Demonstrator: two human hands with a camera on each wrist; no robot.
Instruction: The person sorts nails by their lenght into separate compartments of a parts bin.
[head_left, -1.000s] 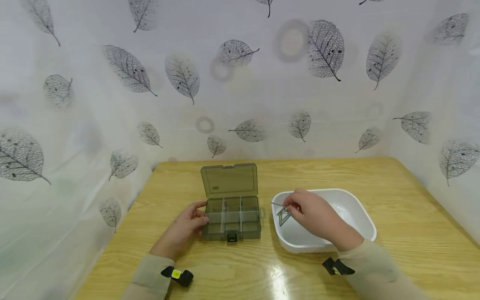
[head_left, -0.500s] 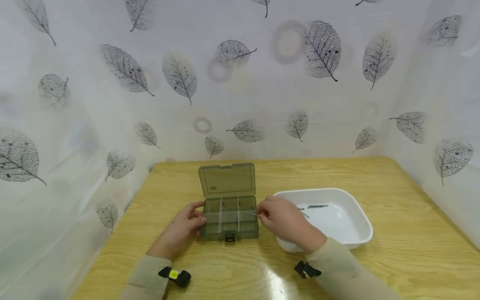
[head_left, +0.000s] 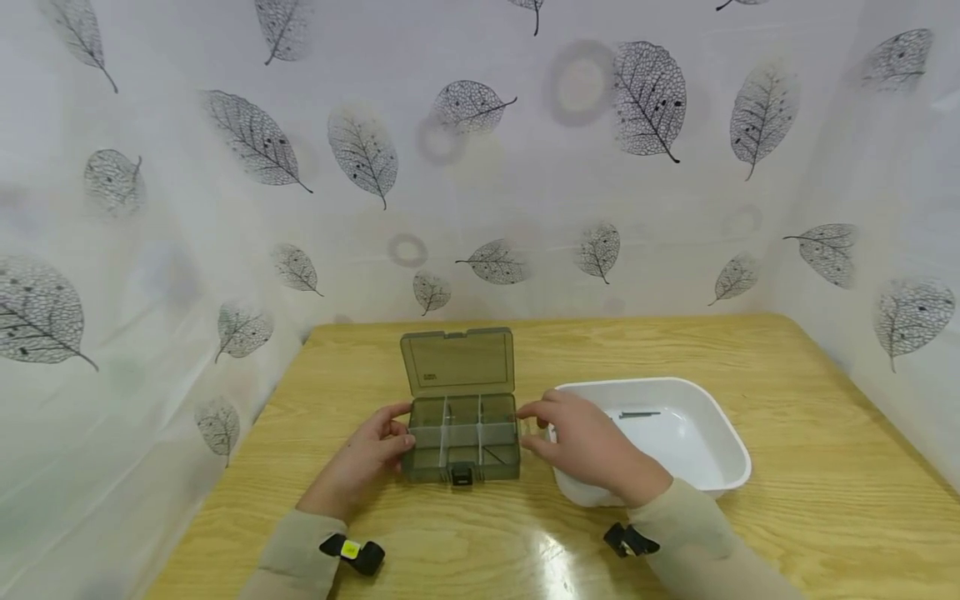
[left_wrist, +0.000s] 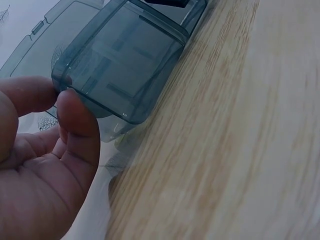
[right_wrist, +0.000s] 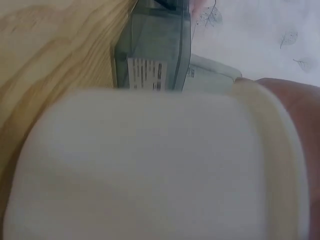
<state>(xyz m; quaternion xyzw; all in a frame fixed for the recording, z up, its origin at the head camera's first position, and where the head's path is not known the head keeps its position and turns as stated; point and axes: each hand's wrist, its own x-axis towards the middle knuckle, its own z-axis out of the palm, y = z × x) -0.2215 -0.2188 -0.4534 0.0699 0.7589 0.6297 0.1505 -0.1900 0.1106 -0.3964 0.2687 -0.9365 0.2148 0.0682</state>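
Left hand (head_left: 358, 458) pinches the near side wall of a smoky, divided plastic box (head_left: 462, 435) between thumb and fingers, so the box sits directly to the right of that grip. Beyond the grip, the lid (head_left: 459, 364) stands raised; the dark latch (head_left: 462, 474) is at the front, to the grip's right. Right hand (head_left: 592, 442), thumb and forefinger apart, is at the opposite wall; whether its fingertips touch the plastic cannot be told. Just left of those fingertips, a thin dark rod (head_left: 494, 455) lies slantwise in the front right compartment. Beneath and right of the right hand is a white tub (head_left: 697, 454) with a nail-like piece (head_left: 640, 414) inside. Both containers rest on a wood-grain table (head_left: 465, 542).
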